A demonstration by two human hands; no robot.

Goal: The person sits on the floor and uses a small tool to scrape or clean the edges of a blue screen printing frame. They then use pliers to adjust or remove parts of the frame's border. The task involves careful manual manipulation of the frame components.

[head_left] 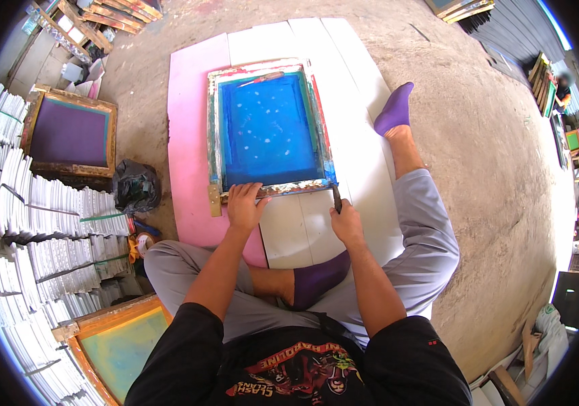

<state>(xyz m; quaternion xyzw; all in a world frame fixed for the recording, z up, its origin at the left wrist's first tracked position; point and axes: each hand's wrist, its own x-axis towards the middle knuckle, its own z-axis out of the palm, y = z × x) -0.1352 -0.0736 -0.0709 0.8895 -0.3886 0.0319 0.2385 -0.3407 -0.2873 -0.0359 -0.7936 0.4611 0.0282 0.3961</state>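
Note:
A screen printing frame (325, 139) with blue mesh (269, 128) and paint-stained wooden rails lies on the boards before me. My left hand (243, 205) grips its near rail, fingers over the top and thumb on the near side. My right hand (347, 222) is closed round a dark-handled tool (337, 197), upright at the frame's near right corner; its working end is too small to make out. A slim tool with a reddish part (262, 79) lies along the far rail. A brass-coloured metal plate (215, 201) sticks out at the near left corner.
Pink board (198, 135) and white boards (343, 68) lie beneath the frame. My legs flank the work. At left stand stacked white sheets (52, 206), a purple screen (73, 132) and a black plastic bag (136, 186). A yellowish screen (123, 345) lies near left. Another person (563, 93) is far right.

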